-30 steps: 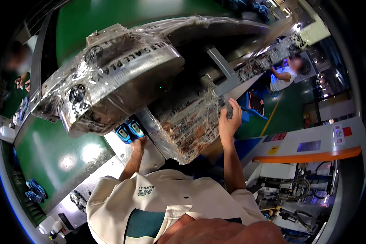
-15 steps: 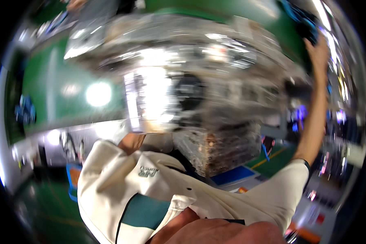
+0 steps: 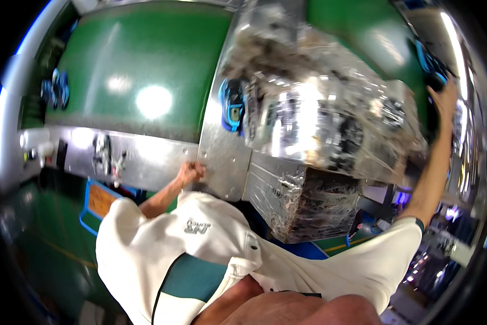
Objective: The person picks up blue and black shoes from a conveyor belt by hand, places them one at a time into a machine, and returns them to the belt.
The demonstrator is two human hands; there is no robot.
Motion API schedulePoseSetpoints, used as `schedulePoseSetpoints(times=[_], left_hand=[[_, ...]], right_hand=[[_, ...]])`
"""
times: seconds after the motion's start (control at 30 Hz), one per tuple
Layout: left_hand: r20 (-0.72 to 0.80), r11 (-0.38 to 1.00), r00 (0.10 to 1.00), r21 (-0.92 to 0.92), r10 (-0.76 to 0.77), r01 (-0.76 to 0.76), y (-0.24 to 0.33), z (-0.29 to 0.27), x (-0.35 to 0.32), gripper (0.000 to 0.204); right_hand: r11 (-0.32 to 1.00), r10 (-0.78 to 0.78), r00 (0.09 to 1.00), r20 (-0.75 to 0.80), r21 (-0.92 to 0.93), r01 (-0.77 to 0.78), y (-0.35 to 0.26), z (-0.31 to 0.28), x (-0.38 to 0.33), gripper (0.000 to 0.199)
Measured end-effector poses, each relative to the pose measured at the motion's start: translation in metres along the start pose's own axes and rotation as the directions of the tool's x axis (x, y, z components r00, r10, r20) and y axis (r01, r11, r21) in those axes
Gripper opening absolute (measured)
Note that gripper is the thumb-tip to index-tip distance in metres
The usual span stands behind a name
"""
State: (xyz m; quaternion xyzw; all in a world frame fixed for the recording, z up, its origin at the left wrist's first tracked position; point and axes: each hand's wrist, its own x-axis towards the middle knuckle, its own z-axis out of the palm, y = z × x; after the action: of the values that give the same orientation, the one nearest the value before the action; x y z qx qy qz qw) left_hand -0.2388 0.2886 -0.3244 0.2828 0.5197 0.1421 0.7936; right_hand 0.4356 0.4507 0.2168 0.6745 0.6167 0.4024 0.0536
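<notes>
My left hand [image 3: 192, 172] is over the near metal edge of the bench, fingers curled in and nothing visible in them. Far to the right, my right arm is stretched out, and my right hand [image 3: 444, 100] closes on the near end of a blue-and-black shoe [image 3: 432, 64]; the grip is partly blurred. Between my arms stands a pile of clear plastic-wrapped packs [image 3: 314, 116], smeared by motion, its contents hard to make out. Left of the pile, another blue-and-black shoe [image 3: 232, 105] lies on the metal strip.
A green belt [image 3: 146, 59] with a metal border spreads at the left; another green belt [image 3: 357, 32] runs at the upper right. A film-wrapped grey box [image 3: 276, 189] stands close to my body. A blue-framed stool [image 3: 100, 200] is at the lower left.
The wrapped pile has shifted right, uncovering the left belt and the shoe on the metal strip. My left hand, mostly hidden before, shows now. My right hand has moved right and slightly down.
</notes>
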Motion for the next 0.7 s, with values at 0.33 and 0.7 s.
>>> schedulePoseSetpoints(times=[0.33,0.7], left_hand=[[0.371,0.932,0.927,0.352,-0.052,-0.089,0.046,0.040,-0.028,0.039],[0.984,0.989,-0.106,0.146,-0.142,0.032,0.138,0.260,-0.200,0.091]], right_hand=[[0.996,-0.074,0.908,-0.413,-0.076,0.046,-0.088,-0.145,-0.032,0.046],[0.427,0.857,0.457,-0.238,0.825,-0.371,-0.130,-0.420,-0.284,0.036]])
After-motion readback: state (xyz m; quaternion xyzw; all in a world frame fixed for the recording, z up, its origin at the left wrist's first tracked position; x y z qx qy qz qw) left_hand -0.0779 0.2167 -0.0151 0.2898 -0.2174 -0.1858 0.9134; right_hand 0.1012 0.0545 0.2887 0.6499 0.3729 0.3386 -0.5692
